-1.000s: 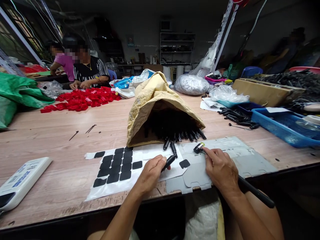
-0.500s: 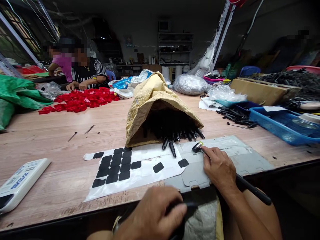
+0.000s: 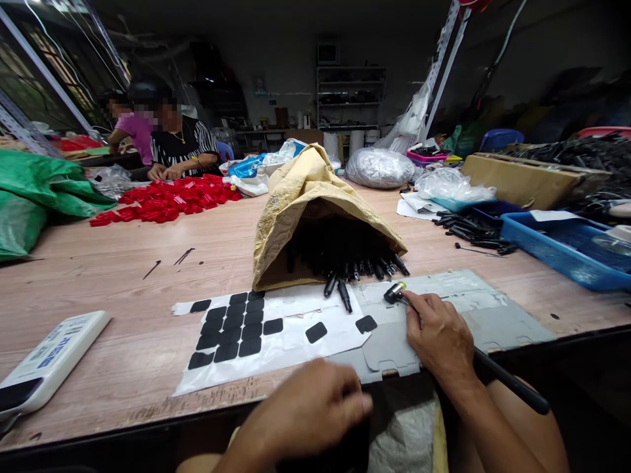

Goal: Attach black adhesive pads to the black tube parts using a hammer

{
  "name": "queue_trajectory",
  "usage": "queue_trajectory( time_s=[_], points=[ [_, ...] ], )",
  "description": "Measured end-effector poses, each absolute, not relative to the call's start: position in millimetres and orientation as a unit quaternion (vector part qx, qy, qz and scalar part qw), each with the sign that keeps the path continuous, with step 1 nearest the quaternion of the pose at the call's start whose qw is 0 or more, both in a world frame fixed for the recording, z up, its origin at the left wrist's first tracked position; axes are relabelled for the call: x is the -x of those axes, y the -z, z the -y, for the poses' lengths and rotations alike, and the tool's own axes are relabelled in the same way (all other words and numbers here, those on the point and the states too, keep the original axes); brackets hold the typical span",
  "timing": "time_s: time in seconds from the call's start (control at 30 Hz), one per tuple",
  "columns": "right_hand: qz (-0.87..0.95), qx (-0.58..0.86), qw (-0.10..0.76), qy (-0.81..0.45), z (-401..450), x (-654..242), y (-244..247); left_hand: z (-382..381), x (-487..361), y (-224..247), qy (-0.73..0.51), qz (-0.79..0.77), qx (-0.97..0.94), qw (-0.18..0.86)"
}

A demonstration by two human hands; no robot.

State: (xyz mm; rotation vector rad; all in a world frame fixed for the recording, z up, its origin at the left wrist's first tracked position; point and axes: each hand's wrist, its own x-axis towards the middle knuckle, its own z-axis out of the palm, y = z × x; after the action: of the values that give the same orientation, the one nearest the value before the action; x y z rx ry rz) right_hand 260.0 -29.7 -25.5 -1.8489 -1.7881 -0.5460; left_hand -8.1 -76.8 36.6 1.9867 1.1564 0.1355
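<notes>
In the head view, my right hand (image 3: 441,335) is closed around a small mallet (image 3: 396,292) with a black and yellow head. The mallet's black handle runs out behind the wrist, and its head rests over a grey board (image 3: 513,318). My left hand (image 3: 315,410) hovers at the table's front edge, fingers curled and smeared by motion; whether it holds anything is unclear. Beyond the hands, a white backing sheet (image 3: 290,358) carries several black rounded-square pads (image 3: 316,332). Black pen-like parts (image 3: 344,295) spill from the mouth of a yellow-brown sack (image 3: 280,230).
At left lie a white device (image 3: 54,361), a green sack (image 3: 44,197) and a pile of red pieces (image 3: 172,197). A blue basket (image 3: 552,256) and more black parts (image 3: 463,226) stand at right. Two people sit across the table. A fabric sack (image 3: 407,420) hangs below the edge.
My left hand has risen slightly from below the table edge, its fingers still curled. My right hand keeps its grip on the mallet. The whole view has shifted a little.
</notes>
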Motion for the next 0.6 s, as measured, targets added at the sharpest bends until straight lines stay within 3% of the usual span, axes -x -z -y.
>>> queue_trajectory(
  time_s=[0.13, 0.23, 0.47, 0.6],
  points=[
    [0.659, 0.675, 0.26, 0.206, 29, -261, 27, -5, -5, -56, -0.192, -0.597, -0.74, 0.243],
    [0.658, 0.676, 0.261, 0.205, 29, -261, 27, -57, -14, -42, -0.201, -0.66, -0.701, 0.182],
    [0.657, 0.678, 0.261, 0.199, 30, -259, 24, -61, -3, -36, -0.17, -0.651, -0.702, 0.236],
    [0.657, 0.679, 0.262, 0.197, 30, -259, 24, -37, 8, -37, -0.261, -0.621, -0.65, 0.35]
  ],
)
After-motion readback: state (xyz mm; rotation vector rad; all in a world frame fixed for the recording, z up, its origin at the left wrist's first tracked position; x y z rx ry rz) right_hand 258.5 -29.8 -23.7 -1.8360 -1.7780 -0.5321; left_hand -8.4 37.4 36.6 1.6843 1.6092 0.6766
